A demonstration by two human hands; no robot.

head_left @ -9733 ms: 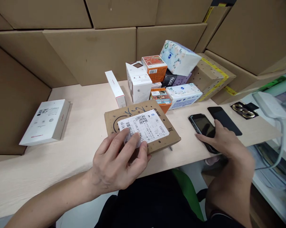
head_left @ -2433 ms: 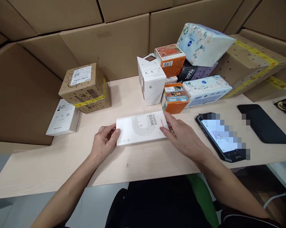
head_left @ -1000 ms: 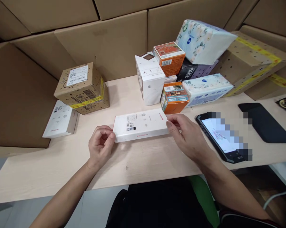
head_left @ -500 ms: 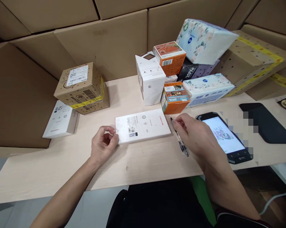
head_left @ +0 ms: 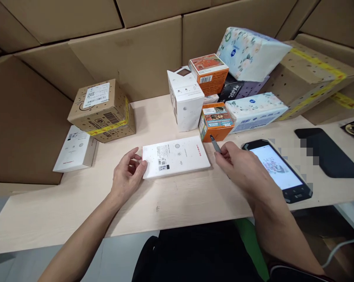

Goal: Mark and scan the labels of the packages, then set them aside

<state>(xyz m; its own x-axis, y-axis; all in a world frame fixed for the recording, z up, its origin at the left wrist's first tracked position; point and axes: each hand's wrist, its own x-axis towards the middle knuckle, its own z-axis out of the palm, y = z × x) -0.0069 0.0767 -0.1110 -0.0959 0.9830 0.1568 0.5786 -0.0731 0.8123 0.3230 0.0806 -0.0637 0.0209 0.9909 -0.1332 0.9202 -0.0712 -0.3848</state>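
Observation:
A flat white power bank box (head_left: 177, 156) lies on the pale wooden table (head_left: 171, 199) with its printed back side up. My left hand (head_left: 128, 176) rests against the box's left end, fingers loosely curled and apart, holding nothing. My right hand (head_left: 243, 168) is closed around a pen (head_left: 215, 145), whose tip points up and left, just right of the box and in front of an orange carton (head_left: 215, 121). A lit phone (head_left: 278, 168) lies beside my right hand.
A taped brown parcel (head_left: 102, 109) and a white box (head_left: 75, 149) sit at left. Behind are an upright white box (head_left: 185, 98), an orange carton (head_left: 208, 72), tissue packs (head_left: 255, 109) and a large cardboard box (head_left: 309, 74). A dark phone (head_left: 328, 150) lies at right. Cardboard walls surround the table.
The power bank box was turned over and laid flat with its back up. My right hand let go of it and picked up the pen, lifting its tip. My left hand opened.

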